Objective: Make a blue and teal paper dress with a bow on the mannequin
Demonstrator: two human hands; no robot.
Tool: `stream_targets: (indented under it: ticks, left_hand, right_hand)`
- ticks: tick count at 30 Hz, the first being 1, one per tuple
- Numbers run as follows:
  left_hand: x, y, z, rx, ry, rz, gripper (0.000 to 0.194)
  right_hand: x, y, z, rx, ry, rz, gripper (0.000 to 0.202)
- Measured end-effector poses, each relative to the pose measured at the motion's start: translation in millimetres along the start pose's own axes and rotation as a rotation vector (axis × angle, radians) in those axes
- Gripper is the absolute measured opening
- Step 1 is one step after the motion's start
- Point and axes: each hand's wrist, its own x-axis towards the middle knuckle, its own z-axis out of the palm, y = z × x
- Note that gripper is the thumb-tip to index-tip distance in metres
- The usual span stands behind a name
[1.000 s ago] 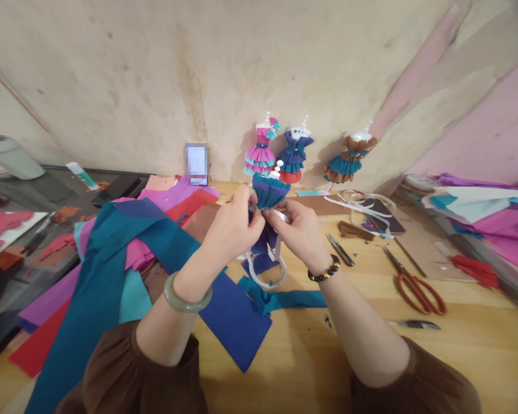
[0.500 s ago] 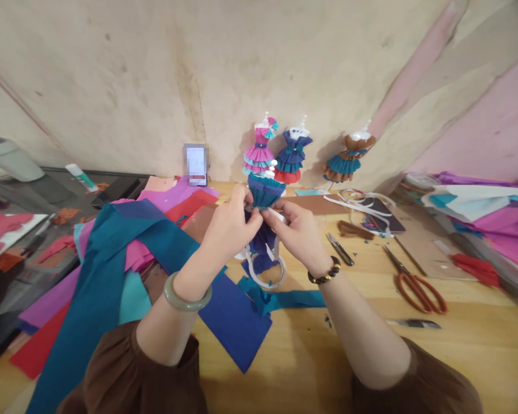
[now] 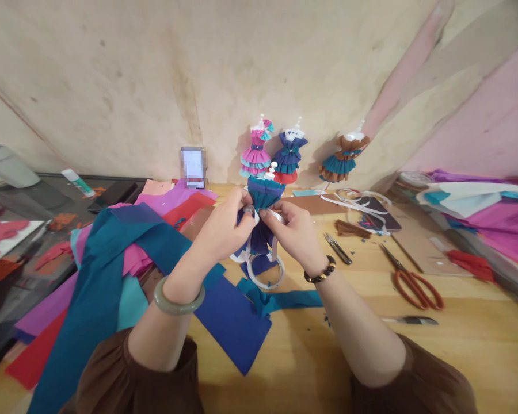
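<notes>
A miniature dress form stands upright in front of me, wearing a pleated teal paper bodice (image 3: 265, 192) above a dark blue skirt (image 3: 261, 237). At its waist, my left hand (image 3: 229, 221) pinches a white strip (image 3: 256, 217) between thumb and fingers. Closed at the other side of the waist, my right hand (image 3: 290, 225) has its thumb against the front, with white strip showing between its fingers. The fingers hide part of the waist. Below the skirt is a white ring (image 3: 266, 280).
Three dressed miniature forms, pink (image 3: 256, 152), blue (image 3: 290, 152) and brown (image 3: 347, 155), stand by the wall near a phone (image 3: 193, 167). Coloured paper (image 3: 95, 287) lies left; thread snips (image 3: 337, 248), scissors (image 3: 412, 282) and a knife (image 3: 418, 320) lie right.
My left fingers have shifted slightly left from the waist, and more of the white strip shows at their tips. My right hand stays at the waist. The whole view has shifted slightly.
</notes>
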Motion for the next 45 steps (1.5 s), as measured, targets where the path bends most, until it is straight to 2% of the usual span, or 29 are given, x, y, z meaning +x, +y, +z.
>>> stream_targets:
  ticks: [8, 15, 18, 22, 25, 28, 31, 33, 37, 41, 45]
  left_hand:
    - [3.9, -11.5, -1.1, -0.118, 0.022, 0.021, 0.009]
    - [5.3, -18.1, -2.2, -0.107, 0.071, -0.011, 0.012]
    - [5.8, -18.9, -3.3, -0.134, 0.092, -0.020, 0.015]
    - [4.8, -15.7, -5.9, -0.114, 0.127, -0.001, 0.017]
    - [3.7, -13.3, -8.2, -0.048, 0.147, 0.002, 0.017]
    - [3.2, -12.2, -10.1, 0.036, 0.167, -0.011, 0.018]
    - [3.3, -12.3, -11.5, 0.085, 0.176, -0.022, 0.018]
    - [3.4, -13.0, -12.3, 0.103, 0.180, -0.025, 0.018]
    - [3.7, -15.7, -13.9, 0.142, 0.199, -0.022, 0.019]
    - [4.3, -18.1, -16.2, 0.172, 0.241, -0.011, 0.019]
    - [5.0, -19.0, -21.1, 0.190, 0.298, 0.007, 0.021]
  right_hand:
    - [0.3, 7.1, 0.2, 0.149, -0.071, -0.022, 0.029]
    - [1.6, 11.1, -9.9, 0.256, -0.084, 0.069, 0.037]
    - [5.2, 15.0, -20.6, 0.204, -0.043, 0.044, 0.035]
    - [3.6, 18.5, -28.8, 0.122, 0.090, -0.008, 0.036]
    - [-8.4, 21.1, -26.2, 0.139, 0.147, 0.000, 0.028]
    - [-27.1, 24.8, -19.9, 0.111, 0.128, -0.056, 0.017]
    - [-44.3, 31.1, -14.5, 0.053, -0.030, -0.154, 0.019]
    - [-52.1, 37.4, -11.9, 0.003, -0.206, -0.197, 0.019]
    - [-61.8, 50.0, -5.9, -0.324, -0.505, -0.202, 0.015]
    - [-69.7, 55.6, -1.1, -0.623, -0.657, -0.255, 0.013]
    - [-74.0, 58.4, -6.1, -0.632, -0.692, -0.266, 0.015]
